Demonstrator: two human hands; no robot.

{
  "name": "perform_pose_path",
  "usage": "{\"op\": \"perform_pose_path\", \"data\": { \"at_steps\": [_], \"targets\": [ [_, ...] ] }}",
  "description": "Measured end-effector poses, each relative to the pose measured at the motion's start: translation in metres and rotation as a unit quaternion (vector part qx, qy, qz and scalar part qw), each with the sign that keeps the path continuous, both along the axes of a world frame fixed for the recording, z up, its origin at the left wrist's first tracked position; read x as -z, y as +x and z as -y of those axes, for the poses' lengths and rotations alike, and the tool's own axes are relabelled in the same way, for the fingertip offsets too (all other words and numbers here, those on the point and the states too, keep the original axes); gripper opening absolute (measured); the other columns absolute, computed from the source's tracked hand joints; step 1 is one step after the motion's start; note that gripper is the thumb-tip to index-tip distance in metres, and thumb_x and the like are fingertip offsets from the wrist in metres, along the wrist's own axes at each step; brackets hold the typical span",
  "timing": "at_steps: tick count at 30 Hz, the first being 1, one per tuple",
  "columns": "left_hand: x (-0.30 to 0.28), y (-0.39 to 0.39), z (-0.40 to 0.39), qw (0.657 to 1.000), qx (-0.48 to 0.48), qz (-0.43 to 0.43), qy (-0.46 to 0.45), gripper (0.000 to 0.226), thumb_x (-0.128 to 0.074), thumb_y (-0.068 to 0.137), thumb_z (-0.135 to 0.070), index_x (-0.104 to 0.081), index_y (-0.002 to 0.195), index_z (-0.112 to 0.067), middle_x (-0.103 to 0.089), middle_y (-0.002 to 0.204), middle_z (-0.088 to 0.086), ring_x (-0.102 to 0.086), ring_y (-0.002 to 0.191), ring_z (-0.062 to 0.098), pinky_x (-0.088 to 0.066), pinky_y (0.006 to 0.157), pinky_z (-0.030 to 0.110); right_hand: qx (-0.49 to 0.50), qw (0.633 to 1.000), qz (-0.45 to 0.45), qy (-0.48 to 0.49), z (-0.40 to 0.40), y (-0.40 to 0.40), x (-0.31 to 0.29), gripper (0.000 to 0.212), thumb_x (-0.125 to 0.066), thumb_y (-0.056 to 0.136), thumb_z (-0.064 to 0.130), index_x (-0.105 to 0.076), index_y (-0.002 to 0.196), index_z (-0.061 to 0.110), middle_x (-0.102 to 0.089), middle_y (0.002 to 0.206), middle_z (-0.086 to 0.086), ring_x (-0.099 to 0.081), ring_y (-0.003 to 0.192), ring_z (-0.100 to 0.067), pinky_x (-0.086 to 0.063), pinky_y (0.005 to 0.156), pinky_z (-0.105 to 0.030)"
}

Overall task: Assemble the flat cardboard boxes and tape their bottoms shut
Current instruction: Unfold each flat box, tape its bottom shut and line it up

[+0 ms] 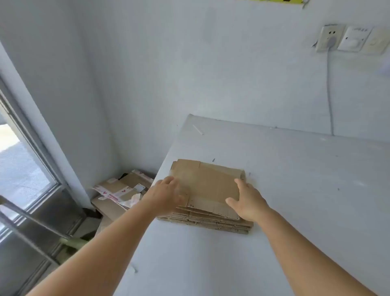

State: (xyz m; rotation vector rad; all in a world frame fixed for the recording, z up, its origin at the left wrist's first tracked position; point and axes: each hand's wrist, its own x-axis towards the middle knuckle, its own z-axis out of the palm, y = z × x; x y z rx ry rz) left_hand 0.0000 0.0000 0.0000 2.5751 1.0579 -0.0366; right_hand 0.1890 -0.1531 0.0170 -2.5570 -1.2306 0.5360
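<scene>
Both hands' grip flattens rough corrugated cardboard stack (207, 190)

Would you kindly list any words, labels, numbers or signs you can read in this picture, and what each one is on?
No text here is legible.
Printed tape and labels on the boxes on the floor: red and white print, too blurred to read.
Yellow strip at the top of the wall: cut off, unreadable.
Stack of flat cardboard boxes on the table: no print visible.
Wall socket: no visible lettering.
</scene>
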Motion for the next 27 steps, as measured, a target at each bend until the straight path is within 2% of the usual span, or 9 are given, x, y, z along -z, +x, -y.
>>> {"op": "perform_pose_path", "data": {
  "at_steps": [4,10,12,15,17,21,23,25,27],
  "targets": [
    [0.011,0.007,-0.010,0.999,-0.027,-0.026,-0.028,0.055,-0.044,0.093,-0.039,-0.029,0.143,-0.022,-0.039,0.136,0.004,-0.038,0.126,0.026,-0.038,0.096,0.036,0.018,0.999,-0.003,-0.037,-0.007,0.004,0.014,0.074,-0.054,0.090,0.040,-0.013,0.149,0.020,-0.030,0.149,-0.007,-0.034,0.132,-0.029,-0.037,0.101,-0.039],
    [0.013,0.011,-0.009,0.998,-0.033,-0.047,-0.006,0.051,-0.045,0.094,-0.042,-0.034,0.139,-0.021,-0.041,0.136,0.001,-0.040,0.124,0.024,-0.033,0.083,0.033,0.029,0.998,0.010,-0.050,-0.008,0.001,0.031,0.070,-0.051,0.092,0.039,-0.015,0.148,0.020,-0.033,0.147,-0.006,-0.027,0.133,-0.031,-0.036,0.102,-0.040],
    [0.012,0.012,-0.006,0.999,-0.036,-0.040,0.001,0.050,-0.045,0.094,-0.040,-0.035,0.139,-0.021,-0.040,0.137,0.002,-0.039,0.125,0.024,-0.034,0.086,0.034,0.044,0.998,-0.010,-0.031,-0.010,0.001,0.034,0.070,-0.053,0.091,0.035,-0.016,0.149,0.020,-0.032,0.148,-0.006,-0.028,0.133,-0.030,-0.035,0.101,-0.039],
    [0.010,0.013,-0.003,0.998,-0.059,-0.008,-0.017,0.057,-0.049,0.093,-0.040,-0.031,0.145,-0.021,-0.034,0.144,0.004,-0.033,0.132,0.024,-0.032,0.101,0.037,0.090,0.994,-0.057,-0.015,-0.012,0.000,0.035,0.079,-0.059,0.087,0.035,-0.014,0.150,0.018,-0.029,0.150,-0.007,-0.030,0.133,-0.034,-0.034,0.104,-0.039],
    [0.008,0.015,-0.002,0.997,-0.074,0.019,-0.025,0.060,-0.052,0.092,-0.039,-0.032,0.145,-0.021,-0.034,0.144,0.004,-0.031,0.132,0.024,-0.031,0.102,0.036,0.128,0.988,-0.086,-0.001,-0.014,0.002,0.037,0.086,-0.064,0.084,0.034,-0.013,0.150,0.016,-0.029,0.150,-0.010,-0.035,0.132,-0.036,-0.036,0.104,-0.039],
    [0.007,0.015,0.001,0.994,-0.086,0.060,-0.037,0.062,-0.056,0.090,-0.036,-0.031,0.146,-0.023,-0.028,0.146,0.001,-0.040,0.126,0.020,-0.032,0.088,0.027,0.196,0.963,-0.174,0.066,-0.009,0.007,0.047,0.088,-0.070,0.077,0.026,-0.020,0.148,0.014,-0.036,0.143,-0.013,-0.045,0.124,-0.030,-0.044,0.099,-0.040],
    [0.007,0.014,0.001,0.993,-0.088,0.070,-0.035,0.063,-0.057,0.090,-0.034,-0.031,0.146,-0.024,-0.025,0.148,-0.001,-0.045,0.121,0.019,-0.029,0.082,0.023,0.214,0.946,-0.221,0.097,-0.005,0.009,0.049,0.083,-0.069,0.079,0.021,-0.021,0.147,0.012,-0.040,0.140,-0.012,-0.048,0.115,-0.024,-0.044,0.093,-0.034],
    [0.008,0.013,0.003,0.992,-0.091,0.083,-0.034,0.065,-0.058,0.089,-0.033,-0.030,0.147,-0.023,-0.024,0.149,0.000,-0.046,0.120,0.019,-0.032,0.081,0.022,0.219,0.933,-0.258,0.124,0.000,0.011,0.051,0.078,-0.068,0.081,0.015,-0.025,0.146,0.011,-0.047,0.131,-0.008,-0.050,0.104,-0.020,-0.041,0.083,-0.029],
    [0.008,0.014,0.004,0.990,-0.093,0.100,-0.040,0.067,-0.060,0.088,-0.032,-0.030,0.147,-0.021,-0.024,0.149,0.000,-0.046,0.120,0.019,-0.038,0.084,0.023,0.220,0.927,-0.267,0.146,0.003,0.014,0.053,0.075,-0.068,0.078,0.012,-0.031,0.143,0.013,-0.051,0.127,-0.006,-0.055,0.102,-0.021,-0.044,0.073,-0.026]
  ]
}}
